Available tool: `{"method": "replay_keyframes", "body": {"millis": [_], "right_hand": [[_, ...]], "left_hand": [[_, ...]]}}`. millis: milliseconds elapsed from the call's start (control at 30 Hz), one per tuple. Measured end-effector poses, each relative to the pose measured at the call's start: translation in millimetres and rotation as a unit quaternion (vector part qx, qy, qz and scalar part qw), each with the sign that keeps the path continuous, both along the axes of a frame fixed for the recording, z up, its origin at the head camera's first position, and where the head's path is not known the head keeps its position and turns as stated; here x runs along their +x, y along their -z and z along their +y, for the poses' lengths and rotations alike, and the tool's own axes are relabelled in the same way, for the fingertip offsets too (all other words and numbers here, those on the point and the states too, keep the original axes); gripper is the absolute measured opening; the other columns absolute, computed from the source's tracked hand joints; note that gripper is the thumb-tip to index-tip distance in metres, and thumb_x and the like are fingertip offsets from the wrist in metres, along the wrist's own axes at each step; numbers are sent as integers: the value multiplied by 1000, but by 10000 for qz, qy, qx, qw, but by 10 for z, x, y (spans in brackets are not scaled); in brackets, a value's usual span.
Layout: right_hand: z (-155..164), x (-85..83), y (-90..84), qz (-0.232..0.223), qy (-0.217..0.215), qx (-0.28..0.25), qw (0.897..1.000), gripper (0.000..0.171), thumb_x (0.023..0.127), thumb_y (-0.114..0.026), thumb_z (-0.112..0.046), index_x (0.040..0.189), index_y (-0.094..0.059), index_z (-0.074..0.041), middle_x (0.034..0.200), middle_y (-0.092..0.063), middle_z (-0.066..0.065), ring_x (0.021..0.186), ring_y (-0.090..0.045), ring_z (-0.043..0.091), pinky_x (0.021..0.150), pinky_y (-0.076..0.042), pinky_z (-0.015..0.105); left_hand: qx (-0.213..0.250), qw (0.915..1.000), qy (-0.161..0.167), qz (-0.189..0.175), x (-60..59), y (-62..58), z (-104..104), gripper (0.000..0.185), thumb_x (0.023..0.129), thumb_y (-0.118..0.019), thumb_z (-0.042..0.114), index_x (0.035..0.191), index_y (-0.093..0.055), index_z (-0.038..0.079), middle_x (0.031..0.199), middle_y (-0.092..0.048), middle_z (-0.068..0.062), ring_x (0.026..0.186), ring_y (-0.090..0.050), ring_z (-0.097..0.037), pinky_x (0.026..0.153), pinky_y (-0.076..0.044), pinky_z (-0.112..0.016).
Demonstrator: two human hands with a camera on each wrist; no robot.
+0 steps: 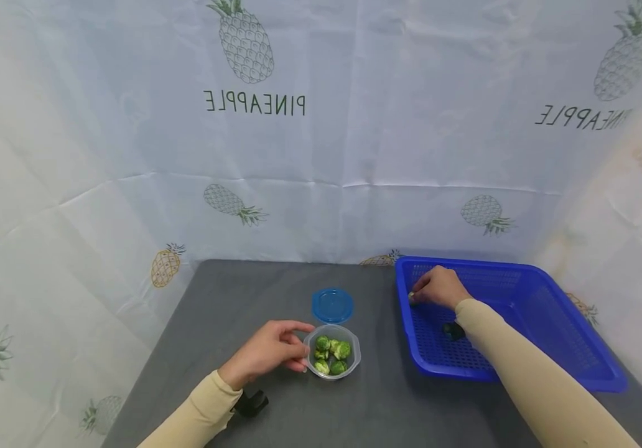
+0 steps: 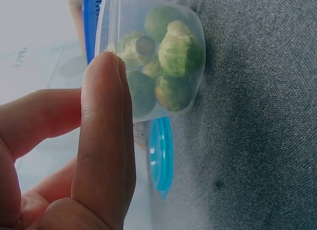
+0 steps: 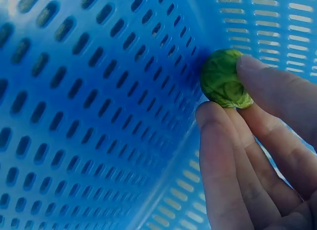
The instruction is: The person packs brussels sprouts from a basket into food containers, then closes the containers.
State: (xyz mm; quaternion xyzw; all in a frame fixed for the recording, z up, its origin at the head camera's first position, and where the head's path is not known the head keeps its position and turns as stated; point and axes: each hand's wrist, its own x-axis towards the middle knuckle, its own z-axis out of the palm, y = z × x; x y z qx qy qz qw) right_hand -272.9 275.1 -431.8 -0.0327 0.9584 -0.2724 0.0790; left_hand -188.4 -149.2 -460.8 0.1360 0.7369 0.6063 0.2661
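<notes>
In the right wrist view, my right hand pinches a green Brussels sprout between thumb and fingers, in a corner of the blue perforated basket. The head view has this right hand at the basket's left side. My left hand is at the left side of a clear plastic container, fingertips at its rim. Several Brussels sprouts lie in that container. In the left wrist view, the fingers of the left hand overlap the rim, partly hiding the sprouts.
A round blue lid lies on the grey table, just behind the container. The blue basket stands to the right, its raised rim between container and right hand. White cloth printed with pineapples hangs behind and at the sides.
</notes>
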Motion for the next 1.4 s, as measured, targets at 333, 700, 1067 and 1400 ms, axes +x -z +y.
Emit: {"method": "replay_keyframes", "body": {"millis": [333,700,1067,1400], "right_hand": [[88,97,-132,20,100,-203,9997,24,93,-85,-30,105,-83,-10,107,-81,9,95,-76,24,84,-64,47],[-120,530,-644,321,73,-543,9980,44,99,-79,-43,133,-78,-15,121,-81,9,106,-79,28,95,-63,55],[-1087,813,-613,698,-399,-1004,9917,21,95,-85,-28,114,-84,-19,104,-83,-1,96,-78,18,86,-66,44],[-1686,996,-227,348,-1059,-1562,9814,14,92,-88,-22,105,-84,-19,99,-82,-4,88,-77,10,76,-65,29]], "left_hand": [[-70,10000,-45,-54,-33,7,-73,51,100,-77,12,148,-63,2,96,-80,-13,79,-79,-20,83,-69,-47],[-4,10000,3,-50,-103,61,-152,51,101,-76,12,149,-63,3,98,-80,-10,84,-80,-20,85,-69,-43],[73,9999,119,0,-98,64,-135,51,101,-75,11,150,-62,4,101,-79,-12,86,-80,-23,88,-69,-46],[92,9998,161,-91,-108,66,-125,50,102,-74,14,150,-63,5,107,-79,-20,86,-80,-22,87,-69,-45]]}}
